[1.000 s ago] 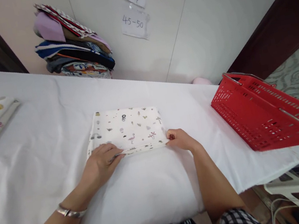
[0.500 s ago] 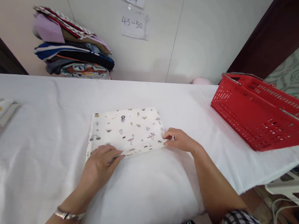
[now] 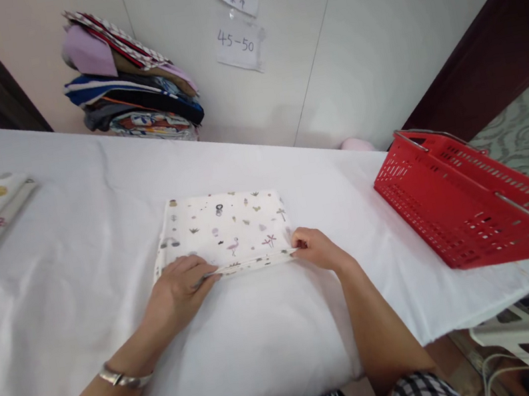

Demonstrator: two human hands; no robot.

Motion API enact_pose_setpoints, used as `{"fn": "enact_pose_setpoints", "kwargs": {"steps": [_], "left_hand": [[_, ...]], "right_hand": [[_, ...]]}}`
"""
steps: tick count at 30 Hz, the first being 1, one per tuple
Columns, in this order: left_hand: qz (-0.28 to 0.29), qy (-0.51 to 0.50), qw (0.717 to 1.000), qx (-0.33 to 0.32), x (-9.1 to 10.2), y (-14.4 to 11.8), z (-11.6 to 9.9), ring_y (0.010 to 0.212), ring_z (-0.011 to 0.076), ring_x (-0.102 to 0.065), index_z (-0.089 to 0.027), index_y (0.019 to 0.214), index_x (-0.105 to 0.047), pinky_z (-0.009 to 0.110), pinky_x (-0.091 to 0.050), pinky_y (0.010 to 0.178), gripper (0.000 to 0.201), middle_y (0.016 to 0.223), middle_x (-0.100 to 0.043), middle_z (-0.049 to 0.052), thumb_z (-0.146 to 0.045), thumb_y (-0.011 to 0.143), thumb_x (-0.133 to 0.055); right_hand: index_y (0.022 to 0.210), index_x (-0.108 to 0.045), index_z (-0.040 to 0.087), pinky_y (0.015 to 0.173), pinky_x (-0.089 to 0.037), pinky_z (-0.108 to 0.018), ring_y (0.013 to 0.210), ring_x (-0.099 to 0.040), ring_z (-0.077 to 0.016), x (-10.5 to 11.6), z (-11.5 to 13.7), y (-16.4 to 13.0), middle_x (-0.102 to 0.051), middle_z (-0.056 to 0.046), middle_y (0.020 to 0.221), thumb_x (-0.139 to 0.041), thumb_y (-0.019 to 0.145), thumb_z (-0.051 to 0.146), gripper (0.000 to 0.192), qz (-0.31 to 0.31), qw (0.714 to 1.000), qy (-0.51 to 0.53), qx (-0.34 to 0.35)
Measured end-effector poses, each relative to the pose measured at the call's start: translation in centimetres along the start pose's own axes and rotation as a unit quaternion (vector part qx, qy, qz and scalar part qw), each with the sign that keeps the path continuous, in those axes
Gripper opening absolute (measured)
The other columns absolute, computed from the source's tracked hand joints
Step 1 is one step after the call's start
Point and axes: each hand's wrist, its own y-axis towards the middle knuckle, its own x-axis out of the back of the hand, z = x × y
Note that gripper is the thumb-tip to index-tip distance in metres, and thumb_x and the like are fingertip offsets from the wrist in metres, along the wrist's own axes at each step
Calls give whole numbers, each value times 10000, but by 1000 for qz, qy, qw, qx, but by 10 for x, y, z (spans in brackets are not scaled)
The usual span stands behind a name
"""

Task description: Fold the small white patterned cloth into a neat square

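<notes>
Currently, folded white cloth (image 3: 233, 227) lies flat, flamingo-and-palm print up; left hand (image 3: 178, 288) and right hand (image 3: 320, 249) pinch its near edge.

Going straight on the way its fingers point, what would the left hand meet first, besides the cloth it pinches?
Probably the right hand, which pinches the folded cloth farther along its near edge; the exact line and depth are hard to judge from one view.

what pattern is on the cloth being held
The folded cloth has small scattered motifs, including a flamingo, on white; head view.
</notes>
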Motion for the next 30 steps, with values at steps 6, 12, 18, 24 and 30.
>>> {"fn": "enact_pose_setpoints", "kwargs": {"steps": [6,12,18,24,30], "left_hand": [[2,2,1000,-2,0,0,-1,799,157,-575,-241,842,-633,296,-454,732,222,836,-633,8,-370,894,-460],[4,10,1000,0,2,0,-2,794,154,-575,-236,852,-637,290,-445,734,234,836,-635,6,-369,899,-450],[5,6,1000,-1,1,0,-1,809,157,-567,-230,850,-638,290,-437,744,224,840,-632,6,-371,890,-469],[9,9,1000,10,-1,-1,-2,819,164,-563,-228,851,-641,304,-430,755,233,846,-629,15,-361,896,-454],[18,8,1000,14,0,0,-5,797,167,-545,-213,822,-644,311,-416,728,248,823,-620,20,-343,899,-448]], "right_hand": [[686,-502,209,622,-357,-245,673,-471,-118,1,-2,0,-509,33,749,-573,704,198,75,0,1000,8,-9],[848,-630,234,755,-395,-280,858,-535,-149,-2,8,-3,-585,0,913,-584,734,176,136,-13,999,-14,26],[792,-627,225,753,-378,-273,876,-514,-148,-9,11,-1,-588,9,832,-539,762,119,141,-10,997,-66,46],[714,-579,211,690,-375,-254,783,-505,-132,-9,8,-1,-550,22,760,-537,749,107,117,-7,995,-90,52],[908,-623,226,785,-423,-298,921,-523,-163,-24,12,-2,-601,-22,949,-488,765,66,253,-59,983,-121,121]]}}
